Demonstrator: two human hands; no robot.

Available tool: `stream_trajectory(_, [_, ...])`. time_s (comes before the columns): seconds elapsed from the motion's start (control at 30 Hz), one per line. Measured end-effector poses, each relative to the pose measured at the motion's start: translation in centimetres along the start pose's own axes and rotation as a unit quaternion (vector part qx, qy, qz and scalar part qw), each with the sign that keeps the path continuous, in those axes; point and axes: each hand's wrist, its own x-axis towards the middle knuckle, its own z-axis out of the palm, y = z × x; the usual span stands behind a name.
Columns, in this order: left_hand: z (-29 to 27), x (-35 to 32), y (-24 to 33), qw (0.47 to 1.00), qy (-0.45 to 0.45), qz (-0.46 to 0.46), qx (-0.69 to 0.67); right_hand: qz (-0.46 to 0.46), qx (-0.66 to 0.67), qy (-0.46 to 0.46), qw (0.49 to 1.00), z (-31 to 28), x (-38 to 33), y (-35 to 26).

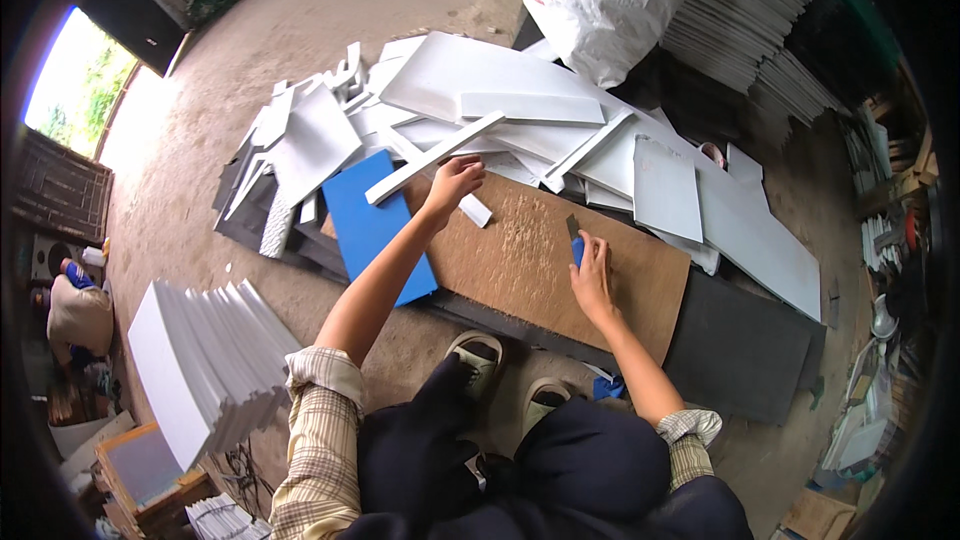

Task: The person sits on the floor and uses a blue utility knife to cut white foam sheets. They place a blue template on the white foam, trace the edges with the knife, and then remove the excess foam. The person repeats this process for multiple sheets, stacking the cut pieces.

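Note:
In the middle of the view, my left hand [457, 183] has curled fingers at a long white foam strip [420, 165]; its grip is partly hidden. The strip slants over a blue board [375, 215]. Just below these fingers shows the end of a shorter white piece [476, 210]. My right hand [593, 275] is closed round the blue handle of a knife [575, 238], its dark blade pointing away from me. Under both hands lies a brown wooden board [540, 260], its surface scored and worn.
Beyond the board is a heap of white foam sheets [470, 75] and offcuts. A white sack [610, 0] stands at the back, beside stacked sheets [735, 15]. More white sheets [215, 350] stand at my left. A black mat [745, 350] lies right of the board.

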Motion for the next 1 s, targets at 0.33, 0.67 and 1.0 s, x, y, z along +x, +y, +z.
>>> stream_trajectory(0.33, [9.7,8.5,-1.9,0.960,0.139,-0.143,-0.195,-0.019,-0.066,-0.002,0.998,-4.8,1.5,1.9])
stream_trajectory(0.67, [11.7,7.7,6.6,0.951,0.132,-0.119,-0.252,-0.026,-0.198,0.218,0.955,-14.3,7.9,5.6])
stream_trajectory(1.0, [8.2,1.5,16.6,0.819,0.062,-0.195,-0.536,-0.201,-0.131,0.151,0.959,-21.2,13.7,1.1])
